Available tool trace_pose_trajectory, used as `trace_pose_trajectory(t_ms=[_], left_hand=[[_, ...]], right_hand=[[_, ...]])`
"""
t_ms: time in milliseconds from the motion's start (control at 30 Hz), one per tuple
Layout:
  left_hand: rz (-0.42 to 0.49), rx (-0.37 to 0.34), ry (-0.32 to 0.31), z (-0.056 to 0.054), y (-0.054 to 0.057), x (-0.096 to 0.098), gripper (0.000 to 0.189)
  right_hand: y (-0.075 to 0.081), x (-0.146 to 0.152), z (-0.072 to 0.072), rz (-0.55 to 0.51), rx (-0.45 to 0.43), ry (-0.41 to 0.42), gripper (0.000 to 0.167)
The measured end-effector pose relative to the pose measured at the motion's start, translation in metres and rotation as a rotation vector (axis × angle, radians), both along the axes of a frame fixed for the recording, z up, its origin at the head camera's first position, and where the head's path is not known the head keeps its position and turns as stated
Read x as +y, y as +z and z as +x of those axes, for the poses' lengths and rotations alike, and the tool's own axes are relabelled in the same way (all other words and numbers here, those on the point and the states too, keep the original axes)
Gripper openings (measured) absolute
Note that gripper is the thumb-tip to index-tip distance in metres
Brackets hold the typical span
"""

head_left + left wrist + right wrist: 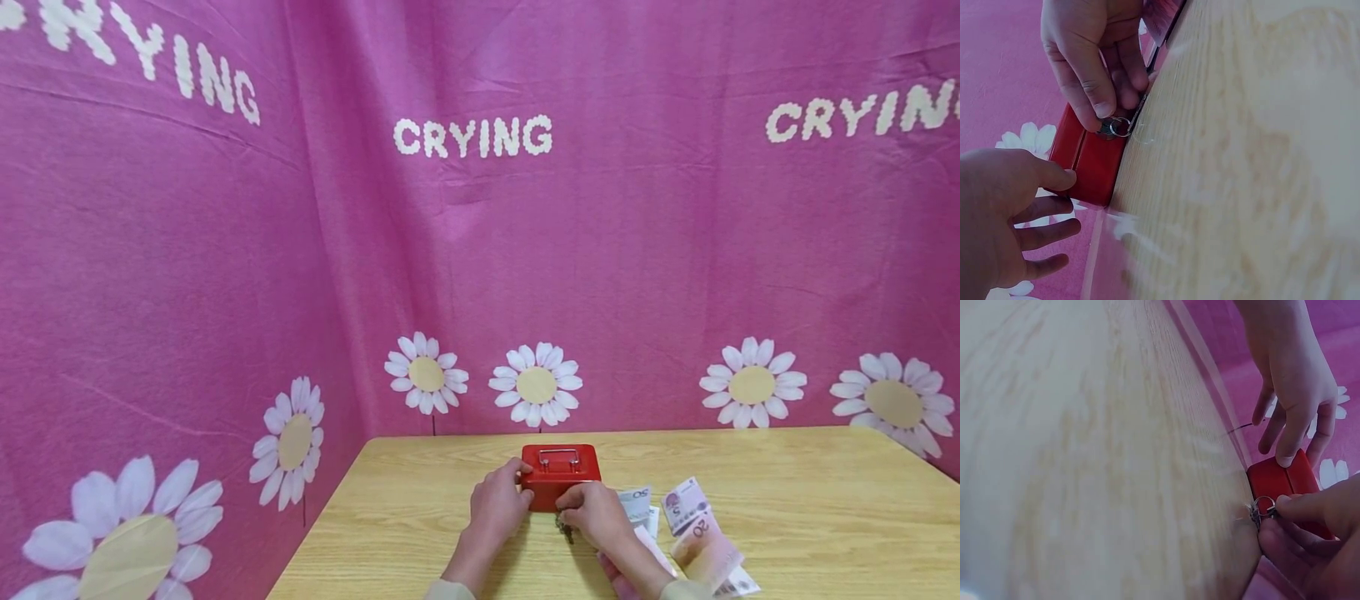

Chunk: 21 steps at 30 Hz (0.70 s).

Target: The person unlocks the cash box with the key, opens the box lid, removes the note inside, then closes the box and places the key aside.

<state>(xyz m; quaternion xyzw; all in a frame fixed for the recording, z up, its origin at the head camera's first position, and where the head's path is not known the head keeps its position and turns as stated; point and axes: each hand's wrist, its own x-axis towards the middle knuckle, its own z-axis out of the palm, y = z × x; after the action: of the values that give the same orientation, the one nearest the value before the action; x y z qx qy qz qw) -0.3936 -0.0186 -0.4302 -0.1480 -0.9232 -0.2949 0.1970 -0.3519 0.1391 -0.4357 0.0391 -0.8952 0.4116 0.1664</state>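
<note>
A red metal cash box (585,454) with a folding silver handle (558,452) on its closed lid stands on the table. My left hand (497,500) holds its left end, thumb at the front and index finger at the lid; the other fingers stretch out free in the left wrist view. At the front face, my right hand (597,515) pinches a key between thumb and index finger, right at the lock. From it hangs a ring with several small keys (566,530). The fingertips hide the key's head and the keyhole.
Several banknotes lie loosely to the right of the box, among them a grey 50 (636,502), a purple 5 (684,502) and a pinkish 20 (705,552). The light wood table (405,500) meets pink cloth (637,275) with daisies behind and at left.
</note>
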Motion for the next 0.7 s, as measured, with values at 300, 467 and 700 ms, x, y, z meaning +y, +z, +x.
trace_pose_trajectory(t_ms=[300, 467, 700], left_hand=[[0.011, -0.045, -0.009, -0.0018, -0.0003, -0.0003, 0.026], [0.013, -0.097, -0.004, -0.0015, 0.0022, 0.0033, 0.028], [-0.015, -0.045, 0.028, -0.0017, 0.0011, 0.0091, 0.027]], right_hand=[[-0.0095, 0.0035, 0.0019, -0.287, -0.162, 0.1, 0.018], [-0.006, 0.0029, 0.0045, -0.403, -0.259, 0.106, 0.021], [-0.0036, 0.0025, 0.0033, -0.469, -0.337, 0.098, 0.022]])
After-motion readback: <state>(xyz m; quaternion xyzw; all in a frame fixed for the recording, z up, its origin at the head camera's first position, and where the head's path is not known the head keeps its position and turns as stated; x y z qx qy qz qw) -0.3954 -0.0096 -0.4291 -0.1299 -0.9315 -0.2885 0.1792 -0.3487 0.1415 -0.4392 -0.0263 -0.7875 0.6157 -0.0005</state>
